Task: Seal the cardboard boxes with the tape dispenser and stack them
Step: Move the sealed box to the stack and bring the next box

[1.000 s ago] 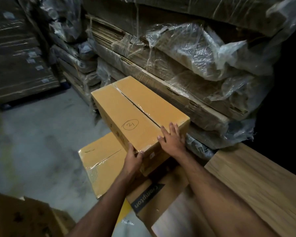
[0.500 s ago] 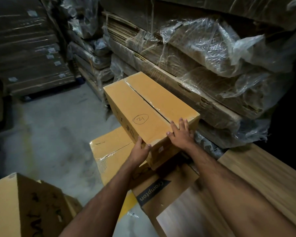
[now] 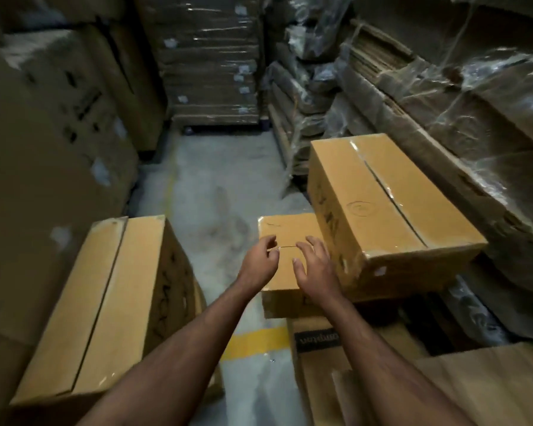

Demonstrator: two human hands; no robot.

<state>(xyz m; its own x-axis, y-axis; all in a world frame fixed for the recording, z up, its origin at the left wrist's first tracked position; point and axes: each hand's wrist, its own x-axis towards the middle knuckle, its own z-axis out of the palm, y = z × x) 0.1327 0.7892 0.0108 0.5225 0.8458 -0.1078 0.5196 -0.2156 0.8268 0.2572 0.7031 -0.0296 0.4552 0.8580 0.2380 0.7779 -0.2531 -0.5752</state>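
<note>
The left hand (image 3: 259, 261) hangs loosely curled and the right hand (image 3: 316, 269) spreads relaxed; neither holds anything. Both hover over the lower box (image 3: 285, 241), though blur leaves contact uncertain. The taped box (image 3: 391, 207) rests on top of it just right of the right hand, long axis running away and to the left. The untaken box (image 3: 99, 305) stands on the floor to the left, nearer the left hand, probably next to lift.
</note>
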